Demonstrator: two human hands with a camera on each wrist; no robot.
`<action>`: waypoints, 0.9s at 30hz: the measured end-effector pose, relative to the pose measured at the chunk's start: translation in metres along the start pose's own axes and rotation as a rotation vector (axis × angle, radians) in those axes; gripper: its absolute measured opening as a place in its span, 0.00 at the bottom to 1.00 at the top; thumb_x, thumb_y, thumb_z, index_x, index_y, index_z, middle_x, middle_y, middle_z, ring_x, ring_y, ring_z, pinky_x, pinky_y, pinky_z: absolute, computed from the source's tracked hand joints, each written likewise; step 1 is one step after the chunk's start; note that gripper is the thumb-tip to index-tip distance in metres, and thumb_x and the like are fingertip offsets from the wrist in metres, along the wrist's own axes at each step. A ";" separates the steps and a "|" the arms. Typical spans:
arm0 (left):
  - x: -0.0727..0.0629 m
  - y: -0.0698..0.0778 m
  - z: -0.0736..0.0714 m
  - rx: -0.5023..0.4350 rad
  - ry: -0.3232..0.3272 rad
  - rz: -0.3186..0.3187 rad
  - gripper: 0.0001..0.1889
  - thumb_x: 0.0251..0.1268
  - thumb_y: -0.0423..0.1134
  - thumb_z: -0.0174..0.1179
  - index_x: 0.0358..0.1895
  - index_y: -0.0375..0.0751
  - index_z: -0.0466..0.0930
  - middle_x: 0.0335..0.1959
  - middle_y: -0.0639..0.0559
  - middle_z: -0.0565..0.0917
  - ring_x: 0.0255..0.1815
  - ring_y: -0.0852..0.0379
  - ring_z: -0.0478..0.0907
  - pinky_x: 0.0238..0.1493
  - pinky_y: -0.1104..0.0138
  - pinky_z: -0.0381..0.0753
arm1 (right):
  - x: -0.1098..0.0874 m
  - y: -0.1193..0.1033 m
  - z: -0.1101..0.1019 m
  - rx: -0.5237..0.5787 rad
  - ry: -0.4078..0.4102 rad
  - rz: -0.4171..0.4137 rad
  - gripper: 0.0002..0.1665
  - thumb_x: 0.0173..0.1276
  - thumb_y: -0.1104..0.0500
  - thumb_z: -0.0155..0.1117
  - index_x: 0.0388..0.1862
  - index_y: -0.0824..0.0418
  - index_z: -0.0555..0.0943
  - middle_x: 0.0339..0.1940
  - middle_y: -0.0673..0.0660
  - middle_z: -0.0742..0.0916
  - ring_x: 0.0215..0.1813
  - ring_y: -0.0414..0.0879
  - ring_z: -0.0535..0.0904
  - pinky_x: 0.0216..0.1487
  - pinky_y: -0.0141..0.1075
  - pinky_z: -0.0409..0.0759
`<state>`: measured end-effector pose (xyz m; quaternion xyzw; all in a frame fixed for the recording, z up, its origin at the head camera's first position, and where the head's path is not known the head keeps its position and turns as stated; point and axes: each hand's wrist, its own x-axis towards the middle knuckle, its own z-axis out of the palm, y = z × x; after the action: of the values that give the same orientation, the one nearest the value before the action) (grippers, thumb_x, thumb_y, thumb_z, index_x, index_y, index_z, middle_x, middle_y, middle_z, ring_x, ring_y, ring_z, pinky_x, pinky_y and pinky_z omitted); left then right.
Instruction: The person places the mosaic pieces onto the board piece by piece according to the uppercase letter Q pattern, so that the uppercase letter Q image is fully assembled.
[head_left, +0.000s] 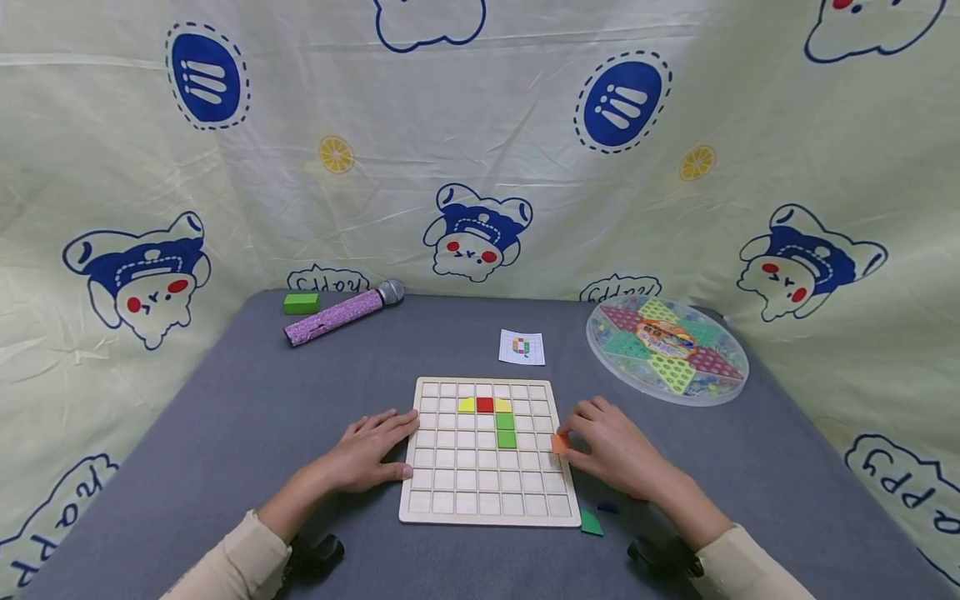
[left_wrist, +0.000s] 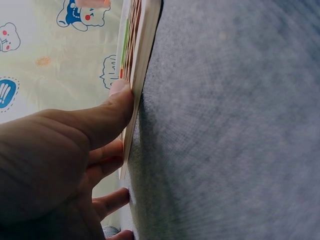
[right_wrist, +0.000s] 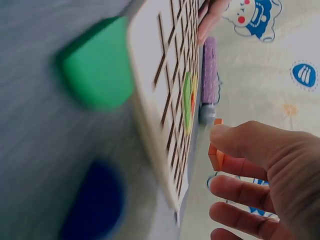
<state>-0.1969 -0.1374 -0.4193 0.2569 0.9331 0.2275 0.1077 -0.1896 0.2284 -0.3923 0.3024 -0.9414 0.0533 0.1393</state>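
A wooden grid board (head_left: 450, 479) lies in the middle of the table, with yellow, red (head_left: 485, 405) and green (head_left: 506, 430) tiles set in its upper cells. My left hand (head_left: 367, 454) rests along the board's left edge, thumb and fingertips spread apart and touching it. Between thumb and index finger, my right hand (head_left: 615, 442) pinches an orange tile (right_wrist: 217, 157) at the board's right edge; the other fingers extend below it in the right wrist view. Near the board's lower right corner lie a green piece (head_left: 592, 523) and a dark blue piece (head_left: 607, 507).
Behind the board is a small pattern card (head_left: 522, 348). A round Chinese checkers box (head_left: 667, 350) sits at the back right. At the back left are a purple glittery microphone (head_left: 337, 318) and a green block (head_left: 302, 303). A printed curtain (head_left: 480, 125) hangs behind the table.
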 end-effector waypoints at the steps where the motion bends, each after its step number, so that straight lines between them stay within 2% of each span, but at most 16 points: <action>1: 0.000 0.000 0.000 0.000 0.001 0.000 0.38 0.63 0.53 0.58 0.73 0.44 0.56 0.75 0.49 0.59 0.76 0.40 0.50 0.70 0.38 0.44 | 0.005 -0.003 0.001 0.002 -0.001 -0.008 0.12 0.52 0.52 0.74 0.34 0.51 0.84 0.36 0.49 0.81 0.39 0.42 0.71 0.39 0.38 0.72; 9: 0.000 -0.001 0.000 0.001 0.002 0.003 0.37 0.63 0.53 0.58 0.73 0.44 0.56 0.75 0.49 0.59 0.76 0.41 0.49 0.70 0.38 0.44 | 0.041 -0.024 0.012 0.028 -0.028 -0.034 0.13 0.54 0.47 0.73 0.34 0.51 0.85 0.35 0.49 0.82 0.38 0.41 0.69 0.37 0.35 0.69; 15: -0.001 0.000 -0.002 0.000 0.000 0.003 0.37 0.64 0.52 0.58 0.73 0.44 0.56 0.75 0.49 0.59 0.76 0.41 0.49 0.70 0.38 0.44 | 0.063 -0.034 0.023 0.031 -0.027 -0.070 0.10 0.54 0.50 0.73 0.33 0.52 0.84 0.34 0.48 0.82 0.39 0.43 0.72 0.39 0.36 0.71; 27: -0.001 0.000 -0.002 -0.014 -0.007 0.001 0.38 0.64 0.53 0.57 0.73 0.44 0.56 0.75 0.49 0.59 0.76 0.41 0.49 0.70 0.38 0.44 | 0.097 -0.049 0.035 0.042 -0.102 -0.090 0.11 0.57 0.50 0.70 0.36 0.54 0.85 0.33 0.48 0.82 0.35 0.42 0.70 0.36 0.33 0.68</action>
<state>-0.1962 -0.1385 -0.4173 0.2573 0.9309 0.2334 0.1128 -0.2444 0.1286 -0.3967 0.3497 -0.9314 0.0510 0.0871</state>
